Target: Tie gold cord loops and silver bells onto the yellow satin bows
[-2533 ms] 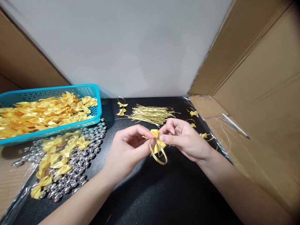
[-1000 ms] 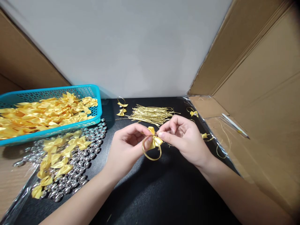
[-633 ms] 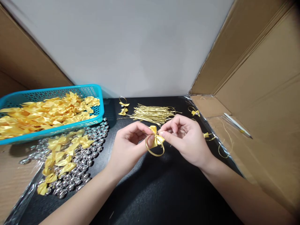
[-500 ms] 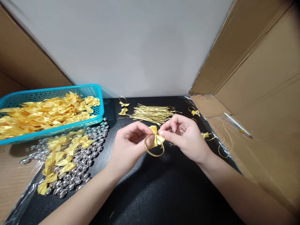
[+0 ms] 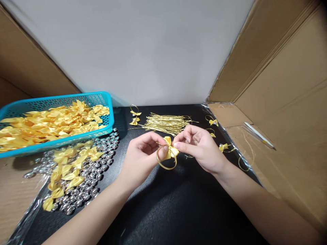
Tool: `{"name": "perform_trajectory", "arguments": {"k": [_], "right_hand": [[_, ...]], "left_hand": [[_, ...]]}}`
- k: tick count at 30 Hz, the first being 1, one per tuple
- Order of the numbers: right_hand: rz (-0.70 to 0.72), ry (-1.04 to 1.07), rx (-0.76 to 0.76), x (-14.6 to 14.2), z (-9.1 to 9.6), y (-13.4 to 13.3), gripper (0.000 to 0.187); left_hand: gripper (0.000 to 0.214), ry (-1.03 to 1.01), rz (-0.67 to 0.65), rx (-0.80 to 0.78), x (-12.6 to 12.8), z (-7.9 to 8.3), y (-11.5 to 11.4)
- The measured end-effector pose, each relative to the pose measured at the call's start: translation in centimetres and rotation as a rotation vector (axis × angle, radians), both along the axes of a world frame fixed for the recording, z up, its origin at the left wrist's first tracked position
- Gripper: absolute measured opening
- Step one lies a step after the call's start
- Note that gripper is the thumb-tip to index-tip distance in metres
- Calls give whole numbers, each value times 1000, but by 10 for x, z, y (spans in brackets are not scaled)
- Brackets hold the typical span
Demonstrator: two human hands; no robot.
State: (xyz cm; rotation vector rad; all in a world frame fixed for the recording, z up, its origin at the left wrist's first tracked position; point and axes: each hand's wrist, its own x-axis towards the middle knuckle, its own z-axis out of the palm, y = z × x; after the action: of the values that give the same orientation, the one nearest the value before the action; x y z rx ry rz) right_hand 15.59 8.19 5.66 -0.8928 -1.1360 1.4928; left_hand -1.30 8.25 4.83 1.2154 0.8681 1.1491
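Observation:
Over the middle of the black table [image 5: 153, 211], both hands are closed on one yellow ribbon bow [image 5: 168, 153]. My left hand [image 5: 143, 156] pinches its left side between thumb and forefinger. A gold cord loop [image 5: 166, 168] hangs in front of the bow, below my left thumb. My right hand [image 5: 200, 146] pinches at the bow's right edge, with the other fingers curled; what exactly lies between those fingertips is hidden. Just behind the hands is a bundle of gold cords [image 5: 166, 123].
At the left, a turquoise basket [image 5: 111, 112] holds many yellow bows. In front of it silver beads [image 5: 87, 189] lie spread, with loose bows [image 5: 73, 178] on top. Bows with cord loops [image 5: 213, 122] lie at the right edge. A white pen-like tool [image 5: 258, 135] rests on cardboard.
Hardly anything differs. The gold loop has shifted slightly left, and my right hand has drawn a little lower, uncovering a bow behind it. Both hands keep their pinch.

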Motion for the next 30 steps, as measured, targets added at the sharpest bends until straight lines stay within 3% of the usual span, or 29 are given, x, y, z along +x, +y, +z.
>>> {"name": "perform_trajectory", "arguments": {"k": [14,22,30], "right_hand": [[65,115,-86,1,-5,2,46],[43,112,-167,0,-1,2,47],[34,122,-139,-2,-3,1,46]], "left_hand": [[17,-34,-88,-93,-3,-8,9],[17,-20,-60,-90,-3,-11,8],[20,42,-23,-45,-2,-10,8]]}}
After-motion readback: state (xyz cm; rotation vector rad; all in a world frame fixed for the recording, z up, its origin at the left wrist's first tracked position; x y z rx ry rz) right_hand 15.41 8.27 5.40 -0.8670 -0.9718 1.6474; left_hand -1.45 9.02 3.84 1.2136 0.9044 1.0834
